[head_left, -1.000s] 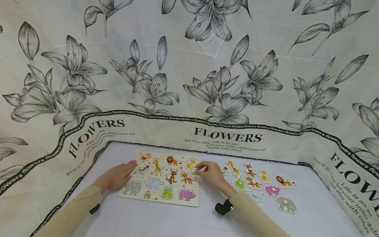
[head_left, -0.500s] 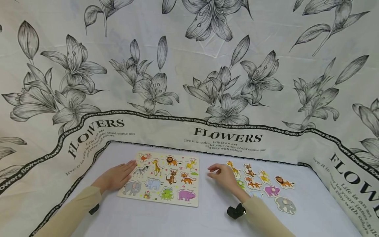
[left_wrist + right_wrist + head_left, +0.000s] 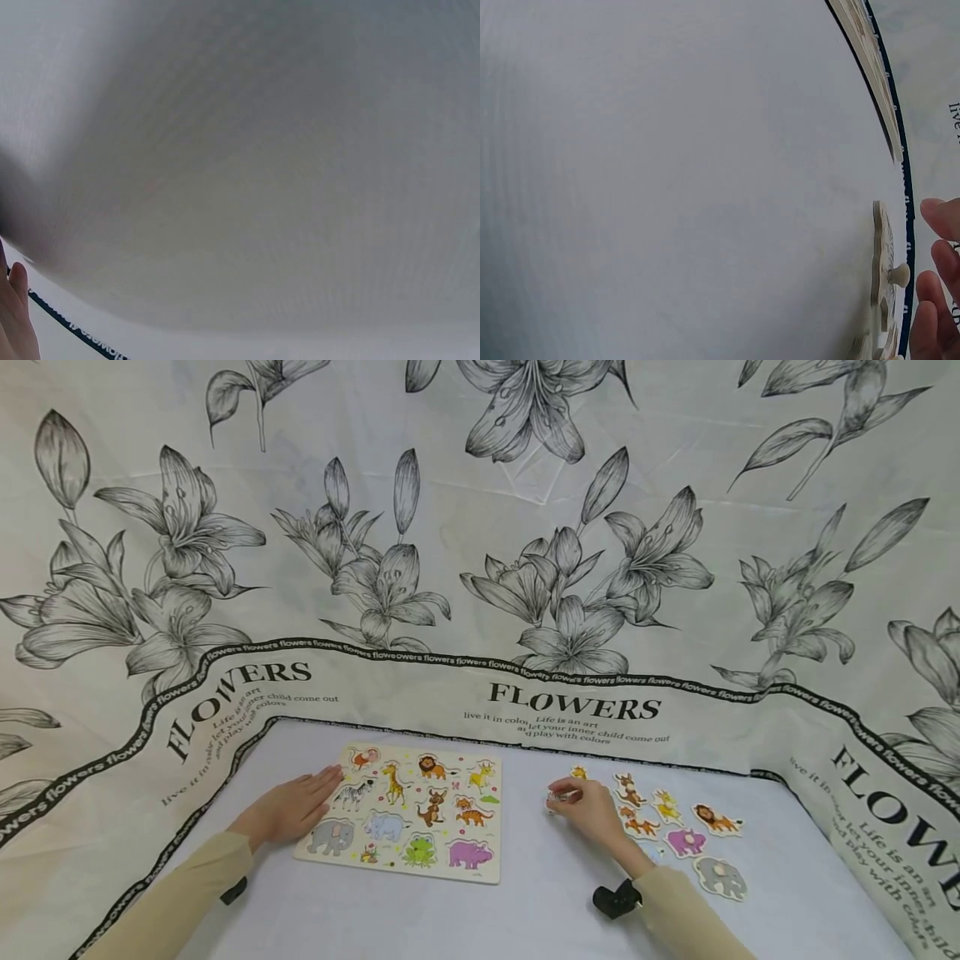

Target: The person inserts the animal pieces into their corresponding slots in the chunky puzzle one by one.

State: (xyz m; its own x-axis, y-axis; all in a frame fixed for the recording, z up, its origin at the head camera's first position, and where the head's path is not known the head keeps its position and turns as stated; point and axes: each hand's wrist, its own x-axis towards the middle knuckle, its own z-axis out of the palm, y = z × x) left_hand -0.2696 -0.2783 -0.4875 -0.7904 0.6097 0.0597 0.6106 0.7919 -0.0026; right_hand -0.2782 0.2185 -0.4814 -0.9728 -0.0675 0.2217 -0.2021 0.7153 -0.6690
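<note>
A pale wooden peg puzzle board (image 3: 397, 806) with coloured animal pictures lies on the white cloth. My left hand (image 3: 292, 806) rests at its left edge with fingers straight. In the left wrist view only a bit of that hand (image 3: 16, 311) shows. My right hand (image 3: 588, 806) is to the right of the board, over a zebra puzzle piece (image 3: 551, 807) that it partly covers. In the right wrist view its fingers (image 3: 927, 322) and thumb are spread apart, close to the wooden knob (image 3: 900, 275) on the piece, with a gap between.
Several loose animal pieces lie to the right of that hand, among them a kangaroo (image 3: 628, 789), a lion (image 3: 716, 820), a purple hippo (image 3: 686, 842) and a grey elephant (image 3: 720, 878). A flower-printed cloth (image 3: 517, 610) rises behind the table.
My right hand has moved right, from the board's right edge to the zebra piece, its fingers spreading. The left hand has stayed at the board's left edge.
</note>
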